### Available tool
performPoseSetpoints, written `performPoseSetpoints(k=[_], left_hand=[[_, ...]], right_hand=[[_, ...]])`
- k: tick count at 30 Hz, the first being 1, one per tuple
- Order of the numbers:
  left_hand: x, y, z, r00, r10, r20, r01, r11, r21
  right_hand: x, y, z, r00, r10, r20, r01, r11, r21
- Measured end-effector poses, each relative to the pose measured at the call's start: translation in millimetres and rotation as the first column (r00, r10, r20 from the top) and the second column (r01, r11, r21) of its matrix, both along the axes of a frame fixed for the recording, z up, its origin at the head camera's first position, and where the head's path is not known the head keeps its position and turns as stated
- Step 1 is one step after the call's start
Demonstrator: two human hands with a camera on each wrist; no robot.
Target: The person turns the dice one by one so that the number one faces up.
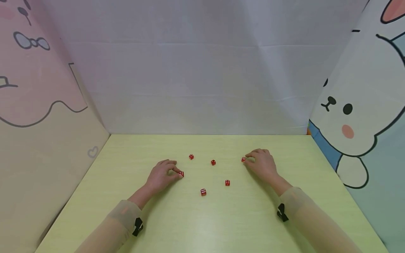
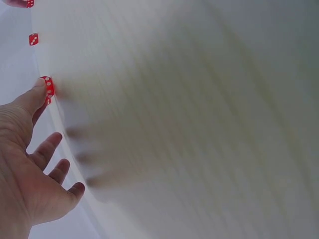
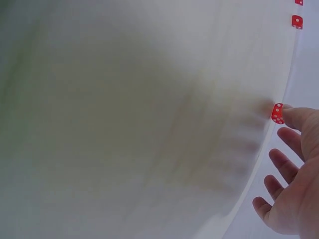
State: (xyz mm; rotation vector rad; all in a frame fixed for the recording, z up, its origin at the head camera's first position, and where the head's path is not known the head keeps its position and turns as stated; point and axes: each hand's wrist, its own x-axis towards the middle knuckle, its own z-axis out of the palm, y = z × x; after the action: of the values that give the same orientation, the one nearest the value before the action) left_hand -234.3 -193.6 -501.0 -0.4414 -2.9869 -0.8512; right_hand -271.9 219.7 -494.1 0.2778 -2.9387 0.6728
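Note:
Several small red dice with white pips lie about the table. In the head view my left hand pinches one die between thumb and index finger; its other fingers spread apart from it, as the left wrist view shows. My right hand is at the rightmost die. In the right wrist view its thumb touches that die, while the index finger stays a little apart below it. The other fingers are loosely extended.
Between the hands lie a far-left die, a middle die, a nearer die and the nearest die. The pale wooden table meets a white cloth wall at the back, with printed cartoon panels at both sides.

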Motion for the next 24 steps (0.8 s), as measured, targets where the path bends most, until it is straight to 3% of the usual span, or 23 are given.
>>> performPoseSetpoints(k=[24], left_hand=[[-1.2,-0.5,-3.1,1.000,0.000,0.002,0.000,1.000,0.012]], right_hand=[[-1.8,-0.4,-2.5,1.000,0.008,-0.012,-0.008,1.000,-0.019]])
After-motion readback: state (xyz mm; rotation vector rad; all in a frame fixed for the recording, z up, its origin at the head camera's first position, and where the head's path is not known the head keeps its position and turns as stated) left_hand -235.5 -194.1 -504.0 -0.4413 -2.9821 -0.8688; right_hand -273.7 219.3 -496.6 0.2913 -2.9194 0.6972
